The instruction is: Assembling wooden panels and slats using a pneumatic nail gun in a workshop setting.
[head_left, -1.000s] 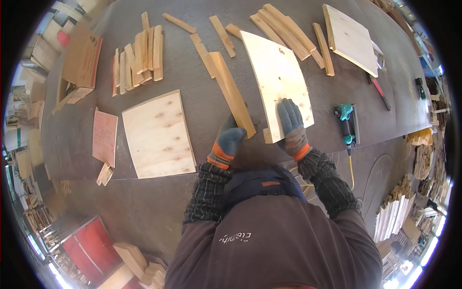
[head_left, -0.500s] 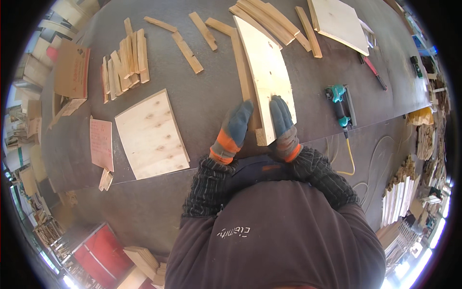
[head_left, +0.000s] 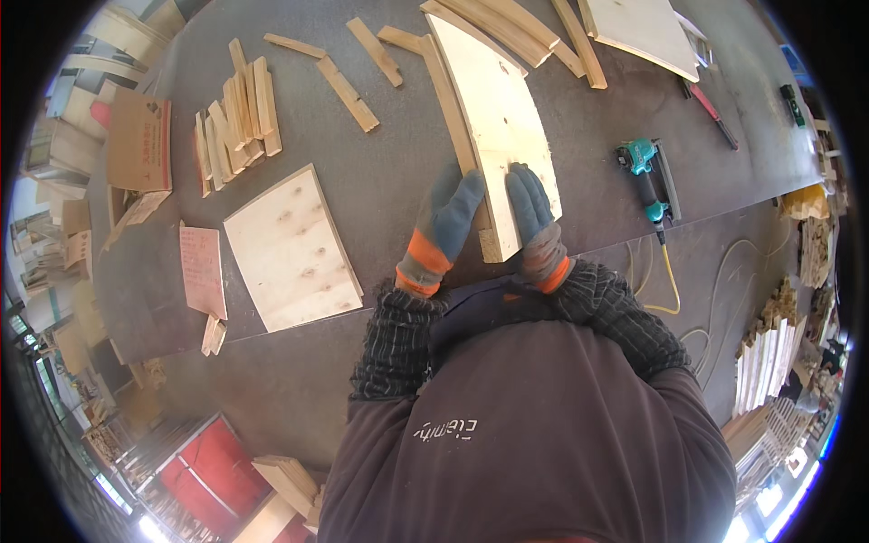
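A pale plywood board [head_left: 507,118] stands out lengthwise in front of me, with a narrow wooden strip [head_left: 445,100] along its left edge. My left hand [head_left: 447,217], in a grey and orange glove, is closed against the strip's near part, thumb toward the board. On the board's near right part rests my right hand [head_left: 536,210], gloved alike, its fingers together and pressed to the face; its thumb is hidden. Between them the two pieces' near ends lie about level. A second plywood panel [head_left: 294,244] lies to the left.
A teal nail gun [head_left: 644,176] with a yellow hose lies at the right, near a red-handled tool [head_left: 713,113]. Wood strips [head_left: 237,113] are piled left of centre, beside a cardboard box [head_left: 138,140]. More strips [head_left: 493,27] and a panel [head_left: 643,36] lie at the far side.
The whole view has shifted slightly. Both hands keep their places on the board and strip, and the two pieces stay side by side.
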Tool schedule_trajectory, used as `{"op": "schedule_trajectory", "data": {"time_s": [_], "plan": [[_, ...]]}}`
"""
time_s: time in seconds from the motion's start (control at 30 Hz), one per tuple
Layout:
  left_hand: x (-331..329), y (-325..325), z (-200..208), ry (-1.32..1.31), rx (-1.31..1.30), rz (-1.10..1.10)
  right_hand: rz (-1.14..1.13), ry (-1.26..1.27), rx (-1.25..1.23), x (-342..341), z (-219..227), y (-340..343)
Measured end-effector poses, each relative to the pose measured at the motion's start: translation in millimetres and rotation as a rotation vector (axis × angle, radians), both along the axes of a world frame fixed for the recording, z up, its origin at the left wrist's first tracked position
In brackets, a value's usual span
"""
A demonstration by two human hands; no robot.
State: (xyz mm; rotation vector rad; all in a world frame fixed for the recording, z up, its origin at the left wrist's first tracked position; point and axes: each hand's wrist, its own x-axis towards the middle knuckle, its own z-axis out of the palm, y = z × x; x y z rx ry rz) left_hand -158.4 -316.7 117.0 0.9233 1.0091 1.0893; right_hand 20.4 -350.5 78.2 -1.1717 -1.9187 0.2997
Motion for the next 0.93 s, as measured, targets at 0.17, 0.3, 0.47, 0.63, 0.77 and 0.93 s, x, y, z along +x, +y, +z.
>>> {"op": "schedule_trajectory", "data": {"time_s": [0.17, 0.3, 0.47, 0.63, 0.77, 0.93], "plan": [[-4, 1, -2, 0.033, -0.044, -0.035, 0.024, -0.018, 0.001, 3, -5, 3], [-6, 1, -14, 0.030, -0.074, -0.088, 0.033, 0.009, 0.008, 0, 4, 3], [0, -4, -12, 0.008, -0.067, -0.079, 0.020, -0.018, -0.005, 6, -9, 1], [5, -5, 3, 0.047, -0.102, -0.009, 0.009, -0.040, -0.008, 8, -9, 2], [2, -1, 11, 0.164, -0.084, -0.032, 0.010, -0.043, -0.008, 8, -4, 4], [-1, 4, 18, 0.215, -0.021, -0.093, 0.012, -0.034, -0.024, 8, 3, 4]]}}
